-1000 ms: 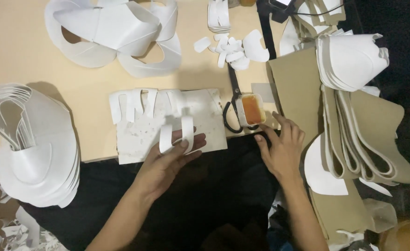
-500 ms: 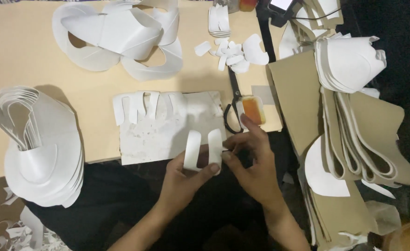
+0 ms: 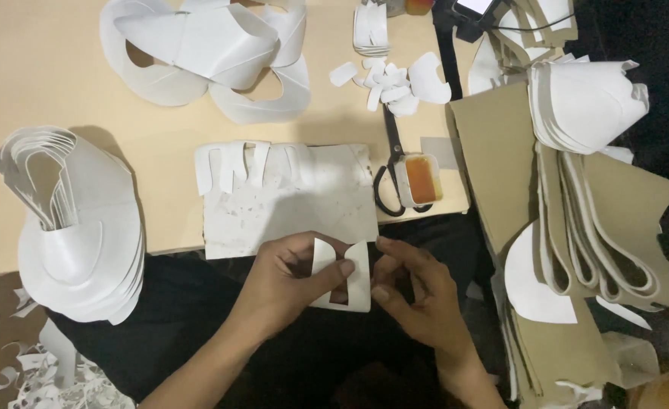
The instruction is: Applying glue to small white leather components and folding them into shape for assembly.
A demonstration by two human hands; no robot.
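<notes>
We hold a small white U-shaped cut piece (image 3: 342, 279), flat and stiff-looking with two rounded tabs at the top, just off the near edge of the worktop (image 3: 62, 83) and above our dark lap. Our left hand (image 3: 289, 284) pinches it, thumb across its front and fingers curled behind; our right hand (image 3: 414, 291) closes its fingertips lightly on the piece's right edge. Just beyond it, at the near edge, lies a scuffed white work board (image 3: 289, 208), speckled with marks, with a row of similar white tabs (image 3: 232, 163) laid along its far side. Black-handled scissors (image 3: 391, 174) lie beside the board's right edge, touching a small open tub of orange glue (image 3: 423, 180). To the left, a tall stack of curved white foam shapes (image 3: 77, 242) overhangs the near edge, and paper trimmings (image 3: 39, 379) litter the floor below it. At the far side, large looped white cutouts (image 3: 213, 53) overlap one another, and small white offcuts (image 3: 384, 79) are scattered near the scissor tips. The right end is crowded: tan sheets (image 3: 501, 144), a pile of long tan loops with white edges (image 3: 615, 227) and a stack of white cone-like pieces (image 3: 584, 102) leave little room there. Bare pale surface remains open between the board and the left stack.
</notes>
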